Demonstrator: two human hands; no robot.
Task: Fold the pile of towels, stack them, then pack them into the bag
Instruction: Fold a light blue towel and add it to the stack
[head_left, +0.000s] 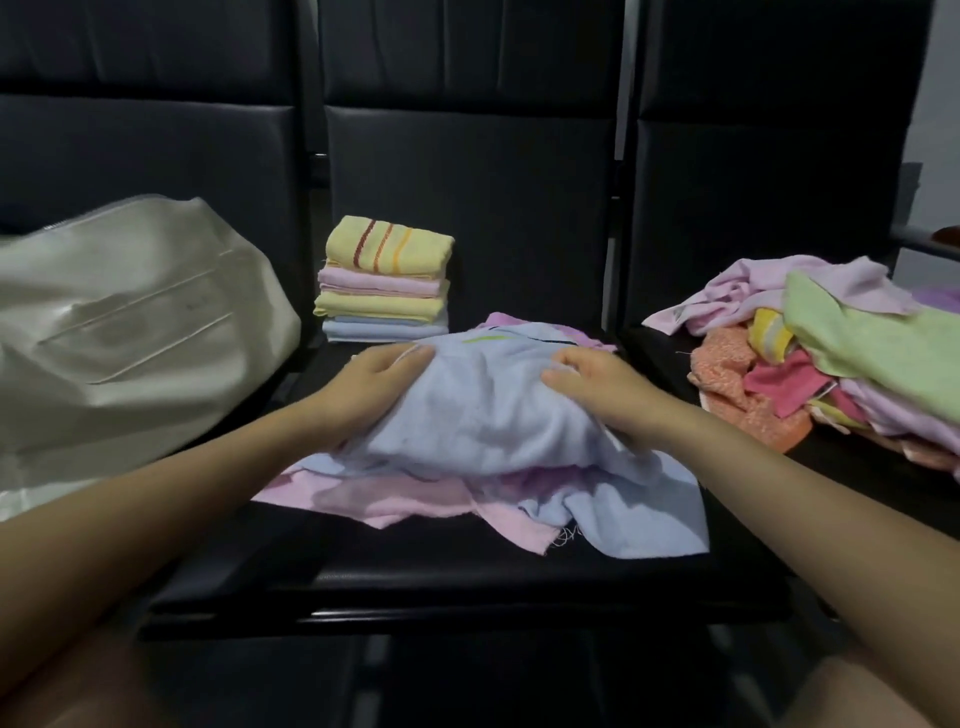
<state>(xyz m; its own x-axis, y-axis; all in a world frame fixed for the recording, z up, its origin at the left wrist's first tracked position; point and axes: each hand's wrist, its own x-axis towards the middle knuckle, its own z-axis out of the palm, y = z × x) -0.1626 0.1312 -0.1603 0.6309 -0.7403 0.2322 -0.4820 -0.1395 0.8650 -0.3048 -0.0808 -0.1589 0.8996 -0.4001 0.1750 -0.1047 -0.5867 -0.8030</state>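
A light blue towel (483, 415) is bunched up over a pink towel (395, 496) on the middle black seat (467, 577). My left hand (376, 379) grips the blue towel's left edge, and my right hand (592, 384) grips its right edge. Behind them, at the back of the same seat, stands a neat stack of folded towels (384, 283) with a striped yellow one on top. A pale cream bag (119, 332) lies on the left seat. An unfolded pile of towels (831, 358) in pink, green, orange and yellow covers the right seat.
Black padded seat backs (467, 156) rise behind everything. The front edge of the middle seat (457, 618) runs just below the towels. My knees show at the bottom corners.
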